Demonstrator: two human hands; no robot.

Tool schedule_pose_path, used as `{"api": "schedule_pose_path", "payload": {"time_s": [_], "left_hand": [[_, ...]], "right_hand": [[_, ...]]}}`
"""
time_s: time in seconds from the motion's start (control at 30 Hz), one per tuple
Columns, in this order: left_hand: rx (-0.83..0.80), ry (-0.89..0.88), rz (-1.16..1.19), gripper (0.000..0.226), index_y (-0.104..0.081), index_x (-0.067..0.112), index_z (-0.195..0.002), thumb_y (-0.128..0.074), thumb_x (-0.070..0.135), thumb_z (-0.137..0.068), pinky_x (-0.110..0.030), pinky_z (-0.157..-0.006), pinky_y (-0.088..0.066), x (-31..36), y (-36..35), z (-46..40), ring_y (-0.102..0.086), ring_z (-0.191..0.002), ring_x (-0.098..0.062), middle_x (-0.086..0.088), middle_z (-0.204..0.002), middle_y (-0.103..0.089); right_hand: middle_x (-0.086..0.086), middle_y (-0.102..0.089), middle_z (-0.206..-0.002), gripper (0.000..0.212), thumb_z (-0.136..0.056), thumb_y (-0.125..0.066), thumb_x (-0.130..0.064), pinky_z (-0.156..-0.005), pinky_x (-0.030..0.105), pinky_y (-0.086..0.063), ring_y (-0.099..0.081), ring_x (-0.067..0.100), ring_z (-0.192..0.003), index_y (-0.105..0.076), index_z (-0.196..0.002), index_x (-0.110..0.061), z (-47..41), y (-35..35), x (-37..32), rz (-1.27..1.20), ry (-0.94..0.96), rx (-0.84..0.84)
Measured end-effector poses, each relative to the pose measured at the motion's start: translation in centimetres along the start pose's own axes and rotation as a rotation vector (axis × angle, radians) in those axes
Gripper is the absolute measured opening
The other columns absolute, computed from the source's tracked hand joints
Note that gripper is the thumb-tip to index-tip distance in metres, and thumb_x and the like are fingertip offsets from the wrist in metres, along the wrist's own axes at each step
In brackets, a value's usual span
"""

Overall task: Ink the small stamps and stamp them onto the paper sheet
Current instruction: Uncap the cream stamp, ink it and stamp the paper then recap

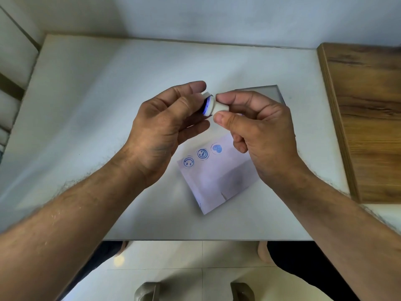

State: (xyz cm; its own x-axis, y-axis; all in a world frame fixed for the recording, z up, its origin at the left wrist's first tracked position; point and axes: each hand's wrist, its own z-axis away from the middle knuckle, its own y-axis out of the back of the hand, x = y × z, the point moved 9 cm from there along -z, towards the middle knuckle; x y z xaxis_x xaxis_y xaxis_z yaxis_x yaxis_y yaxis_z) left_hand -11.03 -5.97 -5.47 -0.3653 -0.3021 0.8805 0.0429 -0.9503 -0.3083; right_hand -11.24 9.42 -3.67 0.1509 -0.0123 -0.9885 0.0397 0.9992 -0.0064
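1. Right hand (258, 127): thumb and forefinger pinch the white body of a small stamp (219, 106), lifted clear of the table (130, 83); the other fingers are curled under.
2. Left hand (167, 120): fingers curled round a small white piece (205, 95) that sits against the stamp's blue-inked end. Only its edge shows; what it is, cannot tell.
3. The two hands meet fingertip to fingertip, with the stamp between them.
4. Paper sheet (217, 183): flat on the table, below and just nearer the person than the right hand, lying askew.
5. Three blue prints in a row along the sheet's far edge, under the gap between the wrists: smiley (188, 162), round mark (202, 153), heart (217, 148).
6. Grey flat panel (269, 92): beyond the right hand, partly hidden by its knuckles.
7. Wooden board (368, 118): well to the right of the right hand.
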Motion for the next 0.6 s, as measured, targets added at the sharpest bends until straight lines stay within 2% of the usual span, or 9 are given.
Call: {"api": "schedule_pose_path", "payload": {"time_s": [0.1,0.23,0.33,0.43,0.53,0.6], "left_hand": [[-0.010,-0.028,-0.094,0.019,-0.073,0.018,-0.106,-0.061,0.015,-0.092,-0.033,-0.087,-0.056,0.2,-0.1,0.0,-0.070,-0.095,-0.020,-0.006,-0.099,-0.075],[-0.043,-0.042,-0.124,0.018,-0.072,0.016,-0.106,-0.057,0.014,-0.095,-0.031,-0.086,-0.056,0.3,-0.2,0.0,-0.071,-0.091,-0.016,-0.003,-0.095,-0.074],[-0.092,-0.039,-0.112,0.019,-0.069,0.014,-0.110,-0.056,0.013,-0.096,-0.029,-0.085,-0.056,0.3,-0.5,0.0,-0.071,-0.095,-0.014,-0.001,-0.098,-0.075],[-0.121,-0.040,-0.133,0.022,-0.067,0.013,-0.113,-0.051,0.010,-0.098,-0.030,-0.087,-0.057,0.0,-0.6,-0.1,-0.071,-0.099,-0.015,-0.002,-0.101,-0.075],[-0.129,-0.026,-0.157,0.024,-0.067,0.011,-0.115,-0.049,0.009,-0.099,-0.031,-0.088,-0.057,-0.3,-0.6,-0.1,-0.071,-0.101,-0.016,-0.005,-0.106,-0.074],[-0.132,-0.018,-0.160,0.024,-0.067,0.012,-0.114,-0.049,0.009,-0.100,-0.030,-0.087,-0.057,-0.3,-0.5,-0.2,-0.071,-0.100,-0.015,-0.004,-0.105,-0.075]], "right_hand": [[0.000,-0.075,-0.082,0.023,-0.079,-0.075,-0.004,-0.046,0.016,-0.036,-0.039,0.011,-0.048,-0.075,-0.094,-0.020,-0.2,0.1,0.1,0.034,0.030,0.003],[-0.003,-0.076,-0.088,0.023,-0.077,-0.077,-0.013,-0.050,0.016,-0.037,-0.038,0.012,-0.050,-0.075,-0.096,-0.026,-0.3,0.4,0.0,0.117,0.096,0.028],[-0.011,-0.075,-0.087,0.024,-0.077,-0.079,-0.015,-0.055,0.019,-0.043,-0.039,0.012,-0.051,-0.075,-0.097,-0.028,-0.3,0.9,-1.3,0.246,0.206,0.062],[-0.018,-0.069,-0.081,0.023,-0.078,-0.079,-0.018,-0.055,0.015,-0.040,-0.037,0.008,-0.048,-0.075,-0.099,-0.024,0.2,0.9,-2.3,0.368,0.303,0.073],[-0.025,-0.062,-0.077,0.022,-0.079,-0.079,-0.019,-0.051,0.017,-0.041,-0.040,0.016,-0.046,-0.074,-0.100,-0.020,1.0,0.6,-3.0,0.452,0.393,0.082],[-0.020,-0.065,-0.082,0.022,-0.078,-0.080,-0.023,-0.053,0.020,-0.047,-0.046,0.021,-0.049,-0.074,-0.099,-0.020,1.1,0.5,-3.0,0.481,0.414,0.085]]}}
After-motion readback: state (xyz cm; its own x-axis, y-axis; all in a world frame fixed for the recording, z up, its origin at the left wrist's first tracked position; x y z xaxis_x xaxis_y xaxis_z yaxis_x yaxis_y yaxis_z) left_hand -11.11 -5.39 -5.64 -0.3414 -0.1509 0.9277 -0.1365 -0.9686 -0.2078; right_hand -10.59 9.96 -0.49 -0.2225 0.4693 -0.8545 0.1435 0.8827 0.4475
